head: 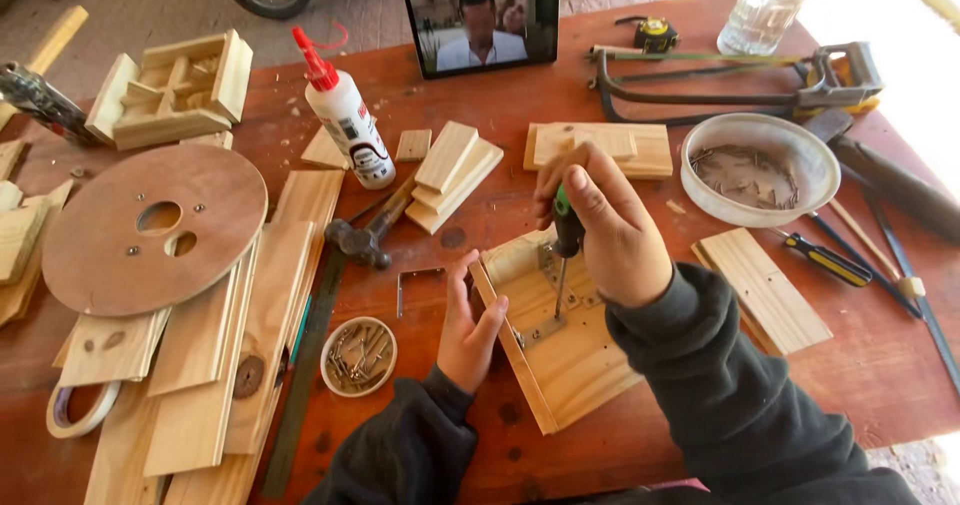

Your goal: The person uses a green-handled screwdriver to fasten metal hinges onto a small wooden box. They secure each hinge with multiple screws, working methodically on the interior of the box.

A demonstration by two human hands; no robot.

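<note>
A small open wooden box (560, 365) lies on the red-brown table in front of me. My right hand (610, 230) grips a green-handled screwdriver (567, 227) held upright, its tip down on a metal bracket (552, 317) inside the box. My left hand (468, 330) is pressed against the box's left wall, fingers wrapped on its edge, holding it steady.
A hammer (365, 237) and a white glue bottle (347, 115) lie left of the box. A small lid of screws (359, 356) sits near my left wrist. A bowl of nails (758, 170), a hacksaw (740, 80), a yellow screwdriver (825, 260), planks (240, 345), a round disc (155, 230) and a tablet (483, 20) surround them.
</note>
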